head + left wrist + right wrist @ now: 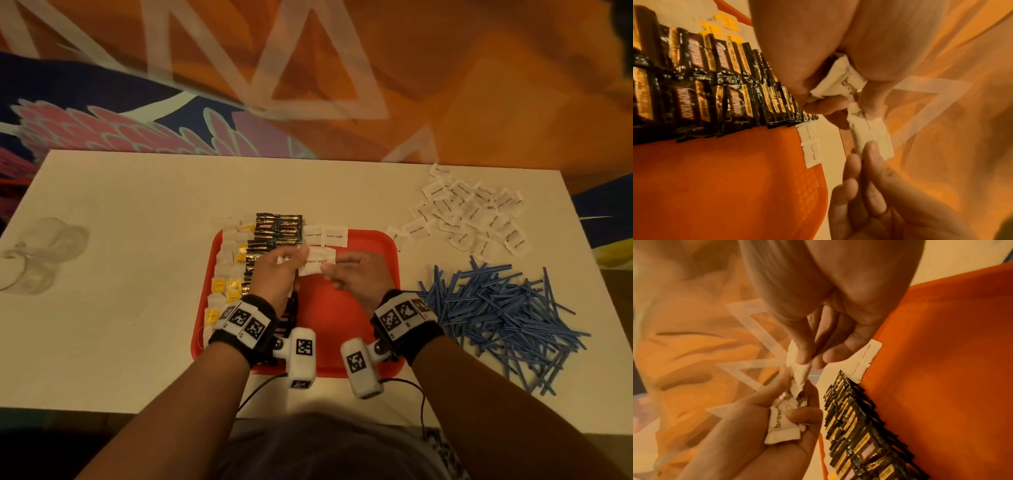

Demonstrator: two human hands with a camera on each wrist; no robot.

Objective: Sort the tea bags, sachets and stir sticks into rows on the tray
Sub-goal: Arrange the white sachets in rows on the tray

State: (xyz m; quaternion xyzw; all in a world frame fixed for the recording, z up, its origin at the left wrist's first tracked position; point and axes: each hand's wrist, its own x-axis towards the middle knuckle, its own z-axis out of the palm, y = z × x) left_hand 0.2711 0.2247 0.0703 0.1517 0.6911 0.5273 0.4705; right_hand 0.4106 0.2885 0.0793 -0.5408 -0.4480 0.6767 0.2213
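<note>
A red tray (pixel 342 315) holds a column of tea bags (pixel 227 263) at its left. Beside them run two columns of black coffee sachets (pixel 277 228). Two white brown sugar sachets (pixel 327 235) lie side by side at the tray's far edge. Above the tray, my left hand (pixel 277 270) grips a small bunch of brown sugar sachets (pixel 840 78). My right hand (pixel 346 274) pinches one white sachet (pixel 318 262) that reaches across to the left hand's fingers. In the right wrist view, thumb and forefinger pinch that sachet (pixel 799 371).
A loose pile of brown sugar sachets (pixel 469 216) lies on the white table at the far right. A heap of blue stir sticks (pixel 500 318) lies nearer, right of the tray. A clear glass (pixel 41 253) lies at the left edge. The tray's right half is bare.
</note>
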